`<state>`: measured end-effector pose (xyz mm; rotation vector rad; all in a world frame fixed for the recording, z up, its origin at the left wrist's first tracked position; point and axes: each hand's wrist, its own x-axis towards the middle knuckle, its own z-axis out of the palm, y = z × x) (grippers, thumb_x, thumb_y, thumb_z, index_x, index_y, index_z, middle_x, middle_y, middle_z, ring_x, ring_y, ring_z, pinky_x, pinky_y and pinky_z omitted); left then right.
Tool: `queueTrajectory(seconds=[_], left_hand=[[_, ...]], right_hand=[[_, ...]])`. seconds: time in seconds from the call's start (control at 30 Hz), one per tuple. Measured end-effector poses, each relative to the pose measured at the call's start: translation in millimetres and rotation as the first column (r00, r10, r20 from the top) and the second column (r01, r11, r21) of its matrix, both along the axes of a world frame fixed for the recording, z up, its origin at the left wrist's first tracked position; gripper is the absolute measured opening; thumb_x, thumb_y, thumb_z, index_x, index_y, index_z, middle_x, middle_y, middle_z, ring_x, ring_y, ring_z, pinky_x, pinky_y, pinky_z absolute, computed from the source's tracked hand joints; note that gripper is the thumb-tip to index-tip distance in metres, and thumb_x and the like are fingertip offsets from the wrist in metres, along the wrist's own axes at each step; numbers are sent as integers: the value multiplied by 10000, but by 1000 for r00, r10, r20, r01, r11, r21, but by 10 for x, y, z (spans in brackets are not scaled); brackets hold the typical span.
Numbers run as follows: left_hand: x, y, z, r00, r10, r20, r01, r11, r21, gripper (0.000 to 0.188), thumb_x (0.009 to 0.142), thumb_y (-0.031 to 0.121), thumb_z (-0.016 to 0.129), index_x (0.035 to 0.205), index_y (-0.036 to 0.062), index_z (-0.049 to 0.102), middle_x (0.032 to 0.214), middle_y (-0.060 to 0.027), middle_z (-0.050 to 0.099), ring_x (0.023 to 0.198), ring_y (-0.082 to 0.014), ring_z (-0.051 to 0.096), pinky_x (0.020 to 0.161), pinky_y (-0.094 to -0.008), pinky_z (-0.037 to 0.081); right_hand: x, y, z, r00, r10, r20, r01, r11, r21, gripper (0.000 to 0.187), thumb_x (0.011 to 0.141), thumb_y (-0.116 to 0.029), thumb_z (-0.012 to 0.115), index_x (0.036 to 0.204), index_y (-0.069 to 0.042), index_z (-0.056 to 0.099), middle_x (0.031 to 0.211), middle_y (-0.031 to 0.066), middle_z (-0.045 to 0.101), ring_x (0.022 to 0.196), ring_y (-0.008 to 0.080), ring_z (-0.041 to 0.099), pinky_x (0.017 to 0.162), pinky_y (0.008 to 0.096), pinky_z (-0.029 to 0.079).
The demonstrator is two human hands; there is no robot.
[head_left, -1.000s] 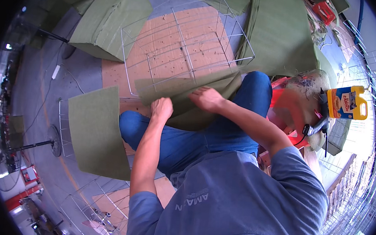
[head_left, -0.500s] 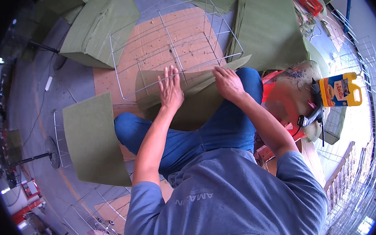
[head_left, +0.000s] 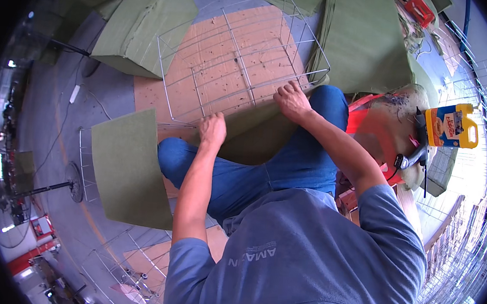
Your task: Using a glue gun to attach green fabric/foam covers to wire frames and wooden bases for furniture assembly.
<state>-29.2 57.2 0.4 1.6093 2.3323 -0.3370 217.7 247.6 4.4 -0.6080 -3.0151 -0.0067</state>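
A box-shaped wire frame [head_left: 251,88] lies in front of my crossed legs. Along its near side, a green fabric-like sheet [head_left: 253,131] runs down into my lap. My left hand [head_left: 212,129] is closed at the left part of the sheet's upper edge, knuckles up. At the right part of that edge, close to my right knee, my right hand [head_left: 293,103] pinches the sheet with bent fingers. The fingertips of both hands are partly hidden, so whether they also hold the near wire does not show.
Cardboard [head_left: 206,40] lies under the wire frame. A green-covered box [head_left: 144,27] stands at the far left, a green panel [head_left: 130,169] by my left knee. Stacked green sheets [head_left: 361,41] lie far right. To my right are a yellow jug [head_left: 452,125] and a smeared container [head_left: 383,120].
My left hand went from flat, spread fingers on the wire to a closed grip nearer me. The sheet's flap beyond the near wire no longer shows. My right hand remains at the sheet's edge.
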Motion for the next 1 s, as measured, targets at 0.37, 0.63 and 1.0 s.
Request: queueTrajectory(seconds=[0.37,0.63,1.0], left_hand=[[545,-24,795,977,-192,95,112,834,540,216,946,190,708,1069,18,667,965,-189,715,960,-379,692,844,-481,546],[852,-263,575,622,-9,783,-471,795,383,182,1019,182,630,991,11,686,878,-145,753,786,-285,743,698,-381,565],[838,-238,703,-503,-294,813,-722,660,-208,184,1012,81,571,1128,3,690,1069,-211,763,1032,-354,754,864,-400,607]], right_hand=[[690,-417,1008,913,-218,-344,166,971,-174,445,910,-146,673,1334,-28,609,1357,168,622,1335,338,540,1170,488,383],[3153,-350,1468,176,-921,-346,977,206,-50,503,963,-428,649,1293,-49,661,1273,219,643,1227,399,585,1057,499,460],[4112,-299,1248,-247,-969,-5,837,-210,-505,474,838,-417,729,882,54,709,821,178,692,767,302,686,723,425,519]])
